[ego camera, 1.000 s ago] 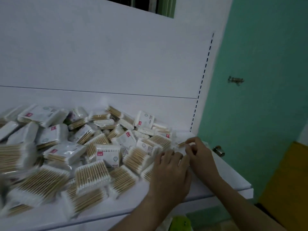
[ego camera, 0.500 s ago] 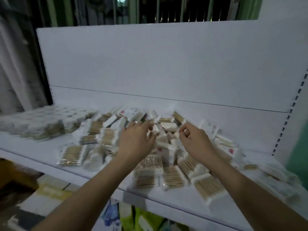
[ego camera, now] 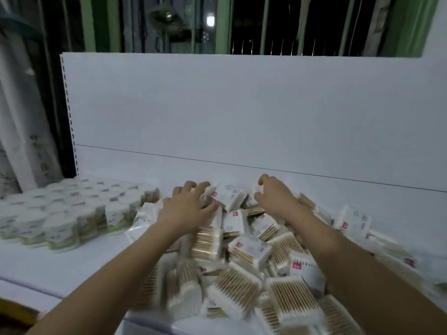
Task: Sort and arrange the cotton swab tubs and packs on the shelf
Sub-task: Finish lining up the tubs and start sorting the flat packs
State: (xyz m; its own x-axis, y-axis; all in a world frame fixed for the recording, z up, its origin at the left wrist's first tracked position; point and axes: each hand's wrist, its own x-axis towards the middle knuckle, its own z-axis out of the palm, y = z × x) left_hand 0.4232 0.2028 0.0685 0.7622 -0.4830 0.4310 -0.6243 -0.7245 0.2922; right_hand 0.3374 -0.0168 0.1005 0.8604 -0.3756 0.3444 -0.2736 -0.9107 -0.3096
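Here both hands reach forward over a loose heap of cotton swab packs (ego camera: 244, 252) that lies on the white shelf (ego camera: 48, 269), directly under and in front of the wrists. The left hand (ego camera: 187, 206) is spread, its fingers only lightly bent, and it rests on top of the heap without closing around anything I can see. The right hand (ego camera: 274, 198) has its fingers curled downward at the far edge of the heap, touching a pack there, but whether it really pinches one I cannot tell, because the fingertips are hidden behind the packs. To the left of the left hand, well apart from it, the round cotton swab tubs (ego camera: 72, 211) stand upright in close rows, already in order. I judge that the packs are very light and soft: thin clear film around flat, roughly square bundles of wooden sticks with white cotton ends, some with a white label and a small red mark. The film looks smooth and probably slippery, so packs piled like this may slide when one is pulled out. It seems best to take a pack by its two long sides, across the sticks, not by the fluffy ends. The tubs appear stiffer, cylindrical plastic, easy to grip around the wall.
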